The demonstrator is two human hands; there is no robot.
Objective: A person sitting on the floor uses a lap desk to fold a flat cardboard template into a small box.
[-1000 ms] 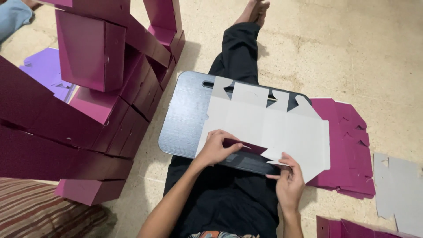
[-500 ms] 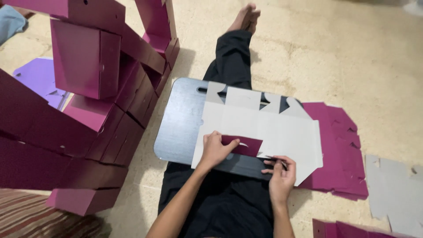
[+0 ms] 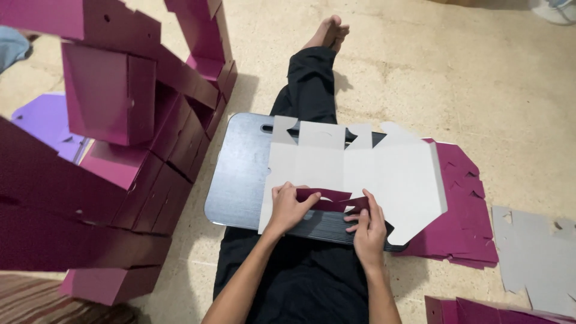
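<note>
On the dark lap board [image 3: 240, 180], the left hand [image 3: 288, 207] and right hand [image 3: 367, 227] each pinch, fingers clamped, the folded-up magenta flap [image 3: 327, 199] along the near edge of the flat grey box blank [image 3: 360, 174]

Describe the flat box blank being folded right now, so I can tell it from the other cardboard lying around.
Find the dark lap board resting across the seated person's legs. The box blank lies flat on it, grey side up, with its near flaps turned over to show magenta under the left hand and right hand. Unlike the magenta stack of blanks beside it and the folded boxes, it is the only sheet on the board.
</note>
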